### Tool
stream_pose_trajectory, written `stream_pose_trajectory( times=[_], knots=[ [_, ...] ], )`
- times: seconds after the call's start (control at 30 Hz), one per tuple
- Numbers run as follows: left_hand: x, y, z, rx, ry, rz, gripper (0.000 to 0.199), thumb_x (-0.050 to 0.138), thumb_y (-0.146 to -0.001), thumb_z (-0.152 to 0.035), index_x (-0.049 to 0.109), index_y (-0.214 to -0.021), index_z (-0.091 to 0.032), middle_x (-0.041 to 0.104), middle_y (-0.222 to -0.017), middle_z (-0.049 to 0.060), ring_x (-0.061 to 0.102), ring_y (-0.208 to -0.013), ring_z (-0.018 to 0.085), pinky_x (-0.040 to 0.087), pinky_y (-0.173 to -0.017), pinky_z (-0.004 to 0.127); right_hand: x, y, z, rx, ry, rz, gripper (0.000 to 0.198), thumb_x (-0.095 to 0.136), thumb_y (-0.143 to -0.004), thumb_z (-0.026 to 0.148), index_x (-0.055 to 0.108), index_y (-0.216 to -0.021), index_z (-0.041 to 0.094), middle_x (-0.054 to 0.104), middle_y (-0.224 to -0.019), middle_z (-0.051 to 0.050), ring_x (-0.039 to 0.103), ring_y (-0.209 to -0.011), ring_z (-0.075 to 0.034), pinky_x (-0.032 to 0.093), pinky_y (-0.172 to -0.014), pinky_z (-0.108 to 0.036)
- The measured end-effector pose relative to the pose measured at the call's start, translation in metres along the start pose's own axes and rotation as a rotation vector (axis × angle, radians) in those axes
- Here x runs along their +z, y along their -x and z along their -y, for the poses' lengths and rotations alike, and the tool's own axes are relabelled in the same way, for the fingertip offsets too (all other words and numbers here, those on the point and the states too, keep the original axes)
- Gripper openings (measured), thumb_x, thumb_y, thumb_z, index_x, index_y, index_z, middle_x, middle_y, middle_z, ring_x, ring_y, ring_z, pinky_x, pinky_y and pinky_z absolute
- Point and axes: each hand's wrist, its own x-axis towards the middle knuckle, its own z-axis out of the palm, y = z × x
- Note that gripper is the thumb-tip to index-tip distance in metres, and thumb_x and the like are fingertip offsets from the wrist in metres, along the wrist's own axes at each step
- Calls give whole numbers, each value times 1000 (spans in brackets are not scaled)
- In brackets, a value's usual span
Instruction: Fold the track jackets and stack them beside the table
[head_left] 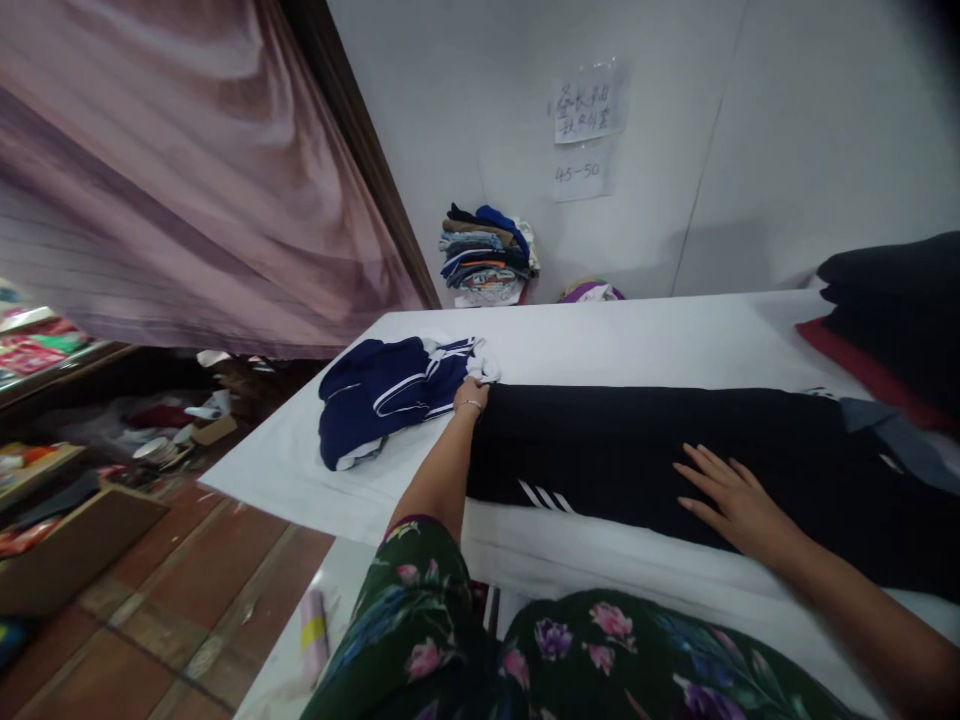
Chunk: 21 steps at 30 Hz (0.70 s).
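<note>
A long black garment (600, 440) with white stripes near its lower edge lies flat across the white table; its exact kind is unclear. At its far left corner, my left hand (470, 395) is closed on the edge, fingertips partly hidden. My right hand (724, 500) rests on the cloth farther right, fingers spread and nothing held. Just left of my left hand lies a bunched navy garment (367, 395) with white trim. A grey-blue piece of cloth (892, 435) lies at the black garment's right end.
Dark and red folded clothes (892, 330) are piled at the table's right side. Behind the white table (637, 340), a stack of folded clothes (487, 255) stands by the wall. A pink curtain (225, 180) hangs at left, above boxes (82, 540) on the tiled floor.
</note>
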Motion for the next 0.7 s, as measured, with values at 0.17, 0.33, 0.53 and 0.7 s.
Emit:
stream_pose_trajectory(
  times=[0.17, 0.33, 0.53, 0.7],
  knots=[
    [5, 28, -24, 251, -76, -52, 45, 45, -90, -37, 51, -128, -14, 52, -136, 15, 46, -127, 25, 37, -103, 35, -20, -1, 19, -11, -61, -49, 49, 47, -89, 51, 57, -130, 27, 36, -148, -10, 27, -139, -30, 24, -109, -58],
    [35, 63, -38, 586, -366, 105, 53, 41, -92, -45, 44, -138, -19, 32, -152, 10, 25, -141, 26, 23, -112, 48, -51, 12, 43, -59, -144, -213, 38, 48, -92, 36, 57, -127, 28, 42, -145, -7, 29, -139, -26, 23, -111, -57],
    [51, 61, -34, 574, -468, 164, 56, 33, -93, -44, 38, -144, -18, 27, -153, 11, 23, -142, 26, 23, -112, 51, -70, 66, 24, 94, -79, -478, 29, 46, -92, 28, 62, -116, 25, 55, -133, -7, 39, -134, -24, 27, -109, -55],
    [36, 58, -43, 533, -405, 129, 54, 41, -90, -40, 45, -138, -16, 33, -150, 13, 31, -139, 27, 30, -110, 50, -91, 132, -24, 450, 67, -619, 35, 43, -91, 38, 61, -116, 23, 55, -133, -10, 40, -133, -25, 31, -109, -50]
  ],
)
